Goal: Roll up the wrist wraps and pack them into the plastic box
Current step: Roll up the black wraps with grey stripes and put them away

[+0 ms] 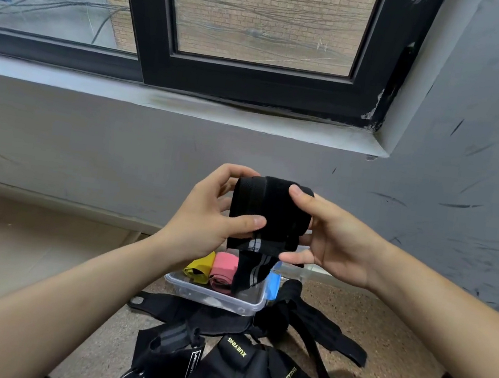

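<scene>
A black wrist wrap (265, 214), mostly rolled, is held up in front of the wall between both hands. My left hand (205, 217) grips its left side, thumb across the front. My right hand (334, 240) grips the right side, thumb on top. The wrap's loose end with grey stripes (253, 270) hangs down over the clear plastic box (219, 297) on the floor. Inside the box lie a yellow roll (199, 267) and a pink roll (222, 274).
Several loose black wraps (249, 357), some marked XUEYING, lie in a heap on the speckled floor in front of the box. A blue item (273, 284) sits at the box's right end. The grey wall and window sill (189, 105) stand behind.
</scene>
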Demonstrator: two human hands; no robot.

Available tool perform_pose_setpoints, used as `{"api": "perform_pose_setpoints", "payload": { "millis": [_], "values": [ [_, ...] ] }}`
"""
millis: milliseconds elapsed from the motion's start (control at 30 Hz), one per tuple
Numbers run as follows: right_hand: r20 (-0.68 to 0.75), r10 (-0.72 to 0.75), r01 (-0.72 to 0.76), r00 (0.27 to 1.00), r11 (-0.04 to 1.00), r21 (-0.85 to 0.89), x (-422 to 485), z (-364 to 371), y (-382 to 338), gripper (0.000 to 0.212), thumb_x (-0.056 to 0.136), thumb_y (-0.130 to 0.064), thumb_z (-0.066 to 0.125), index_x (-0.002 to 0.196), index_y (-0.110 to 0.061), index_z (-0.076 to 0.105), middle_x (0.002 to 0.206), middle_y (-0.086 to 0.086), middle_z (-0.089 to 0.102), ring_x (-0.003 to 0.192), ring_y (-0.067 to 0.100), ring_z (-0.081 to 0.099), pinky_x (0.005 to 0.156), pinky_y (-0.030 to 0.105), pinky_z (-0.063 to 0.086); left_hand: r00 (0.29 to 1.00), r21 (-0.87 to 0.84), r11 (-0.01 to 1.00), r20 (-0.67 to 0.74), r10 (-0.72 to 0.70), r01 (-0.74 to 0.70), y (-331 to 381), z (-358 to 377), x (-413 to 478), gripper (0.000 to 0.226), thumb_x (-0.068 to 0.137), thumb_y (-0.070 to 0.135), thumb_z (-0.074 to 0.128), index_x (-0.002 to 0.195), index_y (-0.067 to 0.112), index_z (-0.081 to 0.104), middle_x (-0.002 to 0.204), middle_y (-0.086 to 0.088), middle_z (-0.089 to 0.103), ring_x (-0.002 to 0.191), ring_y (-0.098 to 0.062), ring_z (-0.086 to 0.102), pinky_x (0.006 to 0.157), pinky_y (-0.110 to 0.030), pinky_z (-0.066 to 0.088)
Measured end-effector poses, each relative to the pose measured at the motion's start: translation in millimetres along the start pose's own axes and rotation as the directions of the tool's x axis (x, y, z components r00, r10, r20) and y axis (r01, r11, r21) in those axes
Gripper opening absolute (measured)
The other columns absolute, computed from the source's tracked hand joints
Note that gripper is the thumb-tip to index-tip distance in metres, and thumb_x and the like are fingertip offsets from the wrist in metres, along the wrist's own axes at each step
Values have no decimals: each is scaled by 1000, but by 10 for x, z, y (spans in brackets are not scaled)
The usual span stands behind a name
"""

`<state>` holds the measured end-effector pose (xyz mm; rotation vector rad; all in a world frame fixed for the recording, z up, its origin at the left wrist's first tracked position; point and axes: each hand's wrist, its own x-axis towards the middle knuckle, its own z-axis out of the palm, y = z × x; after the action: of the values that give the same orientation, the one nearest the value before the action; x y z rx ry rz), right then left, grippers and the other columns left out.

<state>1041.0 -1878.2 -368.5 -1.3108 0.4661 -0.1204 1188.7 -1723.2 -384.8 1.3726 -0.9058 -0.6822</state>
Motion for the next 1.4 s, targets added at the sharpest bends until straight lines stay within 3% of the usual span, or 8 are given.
{"api": "perform_pose_setpoints", "payload": {
  "millis": [133,333,633,833,967,1133,1267,1400],
  "values": [
    [-45,-38,40,998,998,55,17,-10,21,38,92,-34,68,128,-20,68,112,2,70,99,20,73,75,36,60,1000,37,999,1,-3,3,-30,22,14,56,82,-5,80,125,21,57,125,-13,62,110,-26,71,74,-41,64],
    [-85,-169,173,982,984,40,45,-3,45,37,90,-21,71,126,-14,63,116,4,70,104,24,73,81,40,61,977,-99,973,59,-203,209,28,51,17,47,95,13,69,137,28,56,125,-5,68,105,-18,74,77,-34,62],
    [-11,-140,140,990,990,32,64,67,98,45,97,-17,64,139,-21,48,134,7,58,110,25,72,81,41,61,965,-8,976,150,-215,219,92,59,-27,28,105,27,53,132,28,63,114,4,72,103,-9,73,70,-33,63],
    [44,-315,318,948,941,-117,42,50,113,49,89,-3,69,133,-16,52,118,8,60,110,32,69,80,50,62,929,-78,929,121,-350,360,164,86,-17,40,92,50,63,129,34,61,121,2,64,101,-17,71,66,-38,62],
    [67,-378,383,923,892,-242,21,63,129,55,88,2,71,136,-19,52,123,11,60,114,30,67,81,53,62,902,-104,899,135,-411,425,186,56,-8,44,91,51,63,125,23,66,108,-2,70,88,-15,77,67,-37,63],
    [57,-211,219,976,954,-203,2,57,82,53,88,-19,72,137,-28,53,130,5,61,114,25,68,83,55,61,916,-214,890,110,-387,402,148,3,14,52,81,41,74,126,16,68,115,-8,72,106,-24,74,71,-35,63],
    [108,-46,65,993,982,-178,-6,39,46,39,95,-50,60,131,-33,62,136,4,61,121,23,65,84,56,60,942,-238,912,77,-326,335,138,6,11,47,83,32,76,124,12,67,113,-5,73,103,-23,76,73,-35,63],
    [66,47,-35,997,985,-166,-14,45,34,45,92,-61,58,124,-32,68,131,4,63,113,25,70,78,54,61,968,-250,937,16,-249,245,116,22,8,50,77,27,78,123,12,65,105,-5,75,98,-24,77,75,-37,63]
  ]
}}
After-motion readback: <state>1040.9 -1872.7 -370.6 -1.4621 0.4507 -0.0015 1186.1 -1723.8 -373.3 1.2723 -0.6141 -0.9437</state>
